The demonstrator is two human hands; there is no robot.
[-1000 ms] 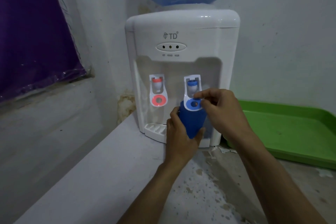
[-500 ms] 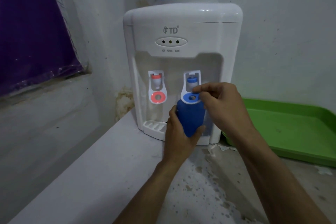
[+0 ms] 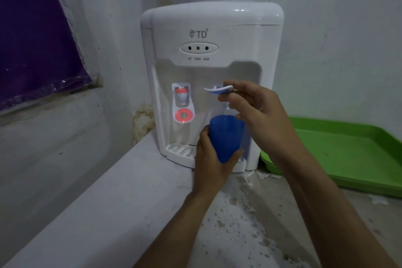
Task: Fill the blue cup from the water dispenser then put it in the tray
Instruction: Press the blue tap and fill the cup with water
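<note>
A white water dispenser (image 3: 208, 35) stands against the wall with a blue bottle on top. My left hand (image 3: 212, 165) grips the blue cup (image 3: 226, 137) from below and holds it upright under the right, blue tap. My right hand (image 3: 258, 111) pinches the blue tap lever (image 3: 218, 90), which is lifted to about horizontal. A thin stream of water falls into the cup. The green tray (image 3: 348, 154) lies on the counter to the right of the dispenser.
The red hot tap (image 3: 183, 104) hangs to the left of the cup, with the white drip tray (image 3: 180, 151) below it. A purple sheet (image 3: 37, 28) covers the wall at left. The counter (image 3: 108, 213) edge runs diagonally at the left, with flaked paint near the dispenser.
My right hand has lifted the blue tap lever from hanging down to horizontal. The cup in my left hand sits lower under the tap, and water now runs into it.
</note>
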